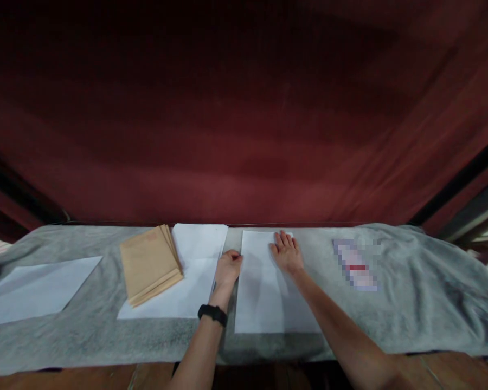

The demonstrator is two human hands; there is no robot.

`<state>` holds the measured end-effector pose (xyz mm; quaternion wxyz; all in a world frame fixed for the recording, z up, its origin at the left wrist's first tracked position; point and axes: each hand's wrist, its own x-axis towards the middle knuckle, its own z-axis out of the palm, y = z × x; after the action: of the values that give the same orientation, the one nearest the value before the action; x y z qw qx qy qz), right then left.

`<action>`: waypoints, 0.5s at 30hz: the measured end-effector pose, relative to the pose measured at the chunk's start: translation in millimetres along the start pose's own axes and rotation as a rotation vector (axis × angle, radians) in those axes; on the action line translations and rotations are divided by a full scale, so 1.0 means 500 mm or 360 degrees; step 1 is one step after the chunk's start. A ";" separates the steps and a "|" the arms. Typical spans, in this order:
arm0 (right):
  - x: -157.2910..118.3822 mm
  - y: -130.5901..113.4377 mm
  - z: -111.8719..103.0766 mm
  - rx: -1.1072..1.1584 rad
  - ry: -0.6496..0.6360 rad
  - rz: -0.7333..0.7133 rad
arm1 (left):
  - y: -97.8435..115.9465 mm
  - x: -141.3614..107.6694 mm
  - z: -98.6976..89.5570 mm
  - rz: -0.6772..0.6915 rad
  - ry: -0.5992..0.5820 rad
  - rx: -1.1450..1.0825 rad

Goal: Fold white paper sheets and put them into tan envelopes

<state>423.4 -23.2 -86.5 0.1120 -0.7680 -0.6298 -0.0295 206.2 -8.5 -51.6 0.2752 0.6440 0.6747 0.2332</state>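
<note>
A white sheet of paper (264, 303) lies in front of me on the grey cloth. My right hand (287, 253) rests on its upper right part, palm down with the fingers spread. At the sheet's left edge is my left hand (229, 266), with a black band on the wrist. Its fingers are curled and pinched together; what they hold, if anything, I cannot make out. Left of that hand lie more white sheets (199, 244), and a stack of brown envelopes (148, 260) sits partly on top of them.
Another white sheet (36, 290) lies at the far left. To the right is a blurred purple and pink item (355, 265) with a red stripe. The grey cloth (85, 336) covers the table, and a dark red curtain (244, 135) hangs behind it.
</note>
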 end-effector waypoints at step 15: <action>-0.052 -0.014 -0.034 0.0014 -0.0071 0.0085 | 0.033 -0.014 -0.045 -0.0086 -0.0185 0.0262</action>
<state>412.7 -50.5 -74.0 0.1023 -0.7845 -0.6116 -0.0067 203.5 -13.4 -23.7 0.2661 0.6585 0.6916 0.1316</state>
